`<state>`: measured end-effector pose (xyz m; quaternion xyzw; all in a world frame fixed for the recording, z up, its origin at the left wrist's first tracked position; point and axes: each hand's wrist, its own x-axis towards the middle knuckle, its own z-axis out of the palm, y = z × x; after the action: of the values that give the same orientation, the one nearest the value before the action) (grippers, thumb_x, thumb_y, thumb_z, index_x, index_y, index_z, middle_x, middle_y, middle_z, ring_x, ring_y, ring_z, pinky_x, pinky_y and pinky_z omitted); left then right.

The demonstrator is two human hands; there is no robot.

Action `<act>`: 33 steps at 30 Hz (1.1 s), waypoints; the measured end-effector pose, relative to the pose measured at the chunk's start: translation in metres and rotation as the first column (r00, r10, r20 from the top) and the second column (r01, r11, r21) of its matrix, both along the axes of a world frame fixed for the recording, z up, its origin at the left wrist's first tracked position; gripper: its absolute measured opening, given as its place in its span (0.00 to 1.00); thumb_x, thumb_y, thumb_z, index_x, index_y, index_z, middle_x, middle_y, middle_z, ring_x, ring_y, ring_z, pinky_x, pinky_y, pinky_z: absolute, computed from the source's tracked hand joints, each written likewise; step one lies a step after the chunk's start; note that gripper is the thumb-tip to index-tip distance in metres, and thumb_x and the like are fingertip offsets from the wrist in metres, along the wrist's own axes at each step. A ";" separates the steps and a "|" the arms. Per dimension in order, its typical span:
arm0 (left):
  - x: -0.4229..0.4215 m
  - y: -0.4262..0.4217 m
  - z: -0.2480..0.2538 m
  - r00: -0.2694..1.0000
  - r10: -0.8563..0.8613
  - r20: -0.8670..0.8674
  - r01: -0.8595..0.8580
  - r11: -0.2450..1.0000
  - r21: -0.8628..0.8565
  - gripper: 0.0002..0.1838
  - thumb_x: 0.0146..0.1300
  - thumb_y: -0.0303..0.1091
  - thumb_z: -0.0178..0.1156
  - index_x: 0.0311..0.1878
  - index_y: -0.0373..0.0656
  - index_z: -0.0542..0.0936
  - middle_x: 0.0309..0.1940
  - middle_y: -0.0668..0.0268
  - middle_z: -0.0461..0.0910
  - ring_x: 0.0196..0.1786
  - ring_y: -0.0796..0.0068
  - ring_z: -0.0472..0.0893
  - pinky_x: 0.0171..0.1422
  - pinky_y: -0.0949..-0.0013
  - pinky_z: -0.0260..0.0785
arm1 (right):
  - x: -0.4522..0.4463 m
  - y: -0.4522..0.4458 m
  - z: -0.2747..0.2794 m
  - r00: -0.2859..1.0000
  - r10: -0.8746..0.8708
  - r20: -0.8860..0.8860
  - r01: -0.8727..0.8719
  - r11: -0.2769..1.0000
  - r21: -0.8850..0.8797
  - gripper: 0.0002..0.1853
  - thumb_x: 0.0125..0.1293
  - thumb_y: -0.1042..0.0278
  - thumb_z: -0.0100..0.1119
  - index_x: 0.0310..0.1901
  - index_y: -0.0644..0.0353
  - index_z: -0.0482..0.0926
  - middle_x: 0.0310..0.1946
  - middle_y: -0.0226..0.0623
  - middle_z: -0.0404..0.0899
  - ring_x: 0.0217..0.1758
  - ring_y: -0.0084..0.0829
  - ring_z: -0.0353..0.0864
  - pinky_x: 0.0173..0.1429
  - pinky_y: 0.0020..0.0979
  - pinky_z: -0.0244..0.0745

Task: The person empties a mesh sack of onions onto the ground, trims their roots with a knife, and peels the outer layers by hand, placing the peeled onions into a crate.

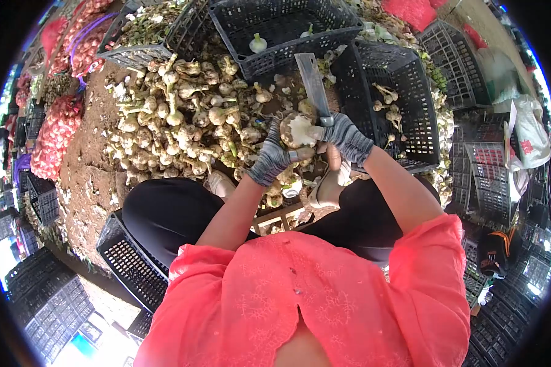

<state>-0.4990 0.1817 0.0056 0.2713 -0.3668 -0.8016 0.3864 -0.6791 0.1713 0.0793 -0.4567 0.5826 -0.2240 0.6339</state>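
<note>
My left hand (274, 153), in a grey striped glove with bare fingertips, is closed around a large bulb (299, 131) with a pale, peeled-looking face. My right hand (344, 140), gloved the same way, grips a knife by its handle, beside the bulb. The broad knife blade (313, 81) points up and away from me. A heap of bulbs with stems (174, 119) lies on the ground to the left of my hands. Fingers of my right hand show just below the bulb.
A black crate (281, 54) ahead has two bulbs inside. Another black crate (431, 122) on the right holds several stemmed bulbs. At the upper left stands a crate of trimmings (134, 56). Red net sacks (56, 136) lie farther left. One more crate (134, 269) is beside my left leg.
</note>
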 end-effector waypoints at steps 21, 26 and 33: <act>-0.001 -0.021 0.032 0.793 0.014 0.609 0.045 0.996 -0.081 0.22 0.51 0.39 0.59 0.47 0.37 0.70 0.42 0.63 0.75 0.43 0.73 0.72 0.49 0.70 0.63 | 0.009 -0.011 0.047 0.343 0.237 -0.909 -0.674 0.736 -0.063 0.15 0.49 0.56 0.55 0.35 0.55 0.73 0.25 0.37 0.76 0.31 0.38 0.77 0.36 0.36 0.72; -0.006 -0.018 -0.011 0.671 0.371 0.642 -0.030 0.879 -0.476 0.17 0.51 0.33 0.60 0.42 0.35 0.73 0.35 0.62 0.77 0.37 0.71 0.75 0.44 0.68 0.66 | -0.002 -0.017 0.035 0.272 0.327 -0.905 -0.603 0.791 0.105 0.14 0.50 0.59 0.54 0.36 0.57 0.75 0.27 0.41 0.77 0.33 0.39 0.77 0.36 0.36 0.72; -0.004 -0.044 -0.031 0.708 0.343 0.617 -0.352 0.929 -0.112 0.18 0.50 0.40 0.61 0.40 0.37 0.73 0.34 0.59 0.77 0.34 0.70 0.76 0.35 0.71 0.67 | -0.061 -0.016 0.037 0.341 0.243 -0.908 -0.326 0.937 0.128 0.15 0.48 0.58 0.57 0.35 0.59 0.75 0.31 0.46 0.76 0.37 0.44 0.75 0.39 0.36 0.71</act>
<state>-0.5027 0.1375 -0.0251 0.5888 -0.4110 -0.5805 0.3840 -0.7401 0.1550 0.1161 -0.6216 0.7353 0.1546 0.2215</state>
